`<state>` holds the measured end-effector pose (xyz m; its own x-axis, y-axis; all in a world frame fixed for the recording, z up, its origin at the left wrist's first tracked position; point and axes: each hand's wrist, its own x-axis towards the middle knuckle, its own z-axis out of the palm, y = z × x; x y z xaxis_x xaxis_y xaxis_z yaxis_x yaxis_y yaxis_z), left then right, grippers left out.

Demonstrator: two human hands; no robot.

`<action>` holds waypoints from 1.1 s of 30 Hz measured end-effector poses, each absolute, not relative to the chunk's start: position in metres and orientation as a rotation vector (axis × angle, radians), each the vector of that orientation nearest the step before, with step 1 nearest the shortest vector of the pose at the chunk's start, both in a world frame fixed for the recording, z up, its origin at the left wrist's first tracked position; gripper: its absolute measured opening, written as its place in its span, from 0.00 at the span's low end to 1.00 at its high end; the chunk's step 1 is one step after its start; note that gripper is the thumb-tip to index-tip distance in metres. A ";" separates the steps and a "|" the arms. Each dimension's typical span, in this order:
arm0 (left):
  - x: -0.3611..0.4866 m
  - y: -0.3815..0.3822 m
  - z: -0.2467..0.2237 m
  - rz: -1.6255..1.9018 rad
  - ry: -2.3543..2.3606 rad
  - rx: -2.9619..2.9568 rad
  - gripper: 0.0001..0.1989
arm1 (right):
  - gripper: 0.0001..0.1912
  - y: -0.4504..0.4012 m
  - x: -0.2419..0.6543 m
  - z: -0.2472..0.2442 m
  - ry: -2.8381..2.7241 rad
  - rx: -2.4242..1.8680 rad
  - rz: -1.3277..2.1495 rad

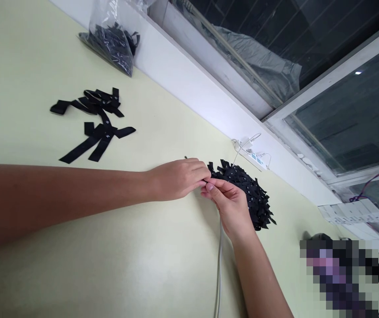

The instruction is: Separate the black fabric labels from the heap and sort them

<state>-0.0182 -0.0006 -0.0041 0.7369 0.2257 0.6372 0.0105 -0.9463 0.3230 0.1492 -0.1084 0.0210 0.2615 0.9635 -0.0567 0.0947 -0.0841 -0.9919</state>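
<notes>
Both hands meet over the table, their fingertips pressed together. My left hand is closed in a pinch, and my right hand pinches from the other side. Between them a small bit of black ribbon shows; most of it is hidden by the fingers. Just behind my right hand lies a heap of short black ribbon pieces with small white marks. Longer loose black ribbon strips, some with white marks too, lie scattered beyond my left forearm.
A clear plastic bag of black strips leans on the white ledge below the windows. A power strip with plugs sits by the ledge. A pale cable crosses the table. A pixelated patch covers the lower right.
</notes>
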 end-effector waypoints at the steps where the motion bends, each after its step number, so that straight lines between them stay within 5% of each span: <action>1: -0.018 -0.001 -0.004 1.025 0.195 2.649 0.10 | 0.13 -0.108 0.148 0.022 -1.028 -1.449 1.029; 16: -0.015 -0.002 -0.010 0.993 0.241 2.646 0.08 | 0.15 -0.110 0.134 0.028 -0.865 -1.398 1.177; 25: -0.019 -0.006 0.002 0.928 0.303 2.316 0.04 | 0.11 -0.111 0.142 0.021 -1.212 -1.468 0.749; 33: -0.019 -0.004 0.004 0.860 0.456 2.188 0.04 | 0.18 -0.107 0.164 0.027 -1.129 -1.615 0.565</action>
